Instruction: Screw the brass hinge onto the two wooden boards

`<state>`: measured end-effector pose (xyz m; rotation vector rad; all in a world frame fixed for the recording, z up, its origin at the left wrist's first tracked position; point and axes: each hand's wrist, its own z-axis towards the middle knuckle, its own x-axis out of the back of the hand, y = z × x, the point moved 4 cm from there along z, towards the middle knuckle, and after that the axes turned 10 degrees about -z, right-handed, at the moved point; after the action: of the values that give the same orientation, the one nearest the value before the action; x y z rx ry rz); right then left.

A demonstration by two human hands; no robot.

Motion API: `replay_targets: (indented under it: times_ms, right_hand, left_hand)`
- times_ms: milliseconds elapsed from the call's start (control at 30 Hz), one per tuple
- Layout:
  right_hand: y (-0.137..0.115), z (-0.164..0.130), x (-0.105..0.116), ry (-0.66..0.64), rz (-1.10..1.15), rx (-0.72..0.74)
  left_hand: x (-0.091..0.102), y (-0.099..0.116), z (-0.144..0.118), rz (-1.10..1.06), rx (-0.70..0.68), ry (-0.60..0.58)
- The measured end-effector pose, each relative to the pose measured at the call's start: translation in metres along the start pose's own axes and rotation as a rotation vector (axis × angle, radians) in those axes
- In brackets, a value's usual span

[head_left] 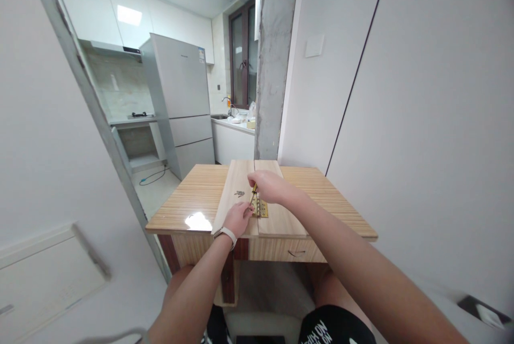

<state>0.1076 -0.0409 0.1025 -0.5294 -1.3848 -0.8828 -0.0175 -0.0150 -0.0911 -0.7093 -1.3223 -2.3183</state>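
My right hand (270, 185) is wrapped round the yellow-and-black handle of a screwdriver (254, 188), its shaft slanting down to a brass hinge (263, 207). That hinge lies unfolded across the seam between two pale wooden boards, the left board (229, 199) and the right board (280, 218). My left hand (237, 217), with a watch on the wrist, rests on the left board. Its fingertips are pinched together by the screwdriver tip at the hinge's left leaf; whatever they hold is hidden. A small pile of dark screws (240, 193) sits on the left board, just beyond my left hand.
The boards lie on a wood-grain table (188, 194) with a drawer (296, 253) at its front. A wall (401, 119) stands close on the right. Beyond the table, a grey refrigerator (187, 81) and a kitchen counter (233, 137) show through an opening.
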Motion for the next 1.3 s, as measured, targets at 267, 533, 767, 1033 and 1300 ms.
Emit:
replay_targets:
  times_ms: [267,533,767,1033,1300]
  right_hand:
    - [0.02,-0.072,-0.008,0.25,0.267,-0.198]
    - [0.032,-0.154,-0.062,0.461,0.469,-0.429]
    - [0.029,-0.204,-0.101,0.575,0.57,-0.507]
    - [0.016,-0.229,-0.126,0.56,0.625,-0.592]
    - [0.011,-0.247,-0.131,0.6,0.564,-0.677]
  left_hand:
    - [-0.001,0.008,0.003,0.09,0.02,-0.003]
    - [0.001,0.028,0.016,0.412,-0.003,-0.069]
    - [0.005,0.026,0.024,0.495,0.004,-0.165]
    - [0.029,-0.019,0.05,0.237,0.272,-0.003]
    - [0.03,-0.061,0.054,0.223,0.253,0.017]
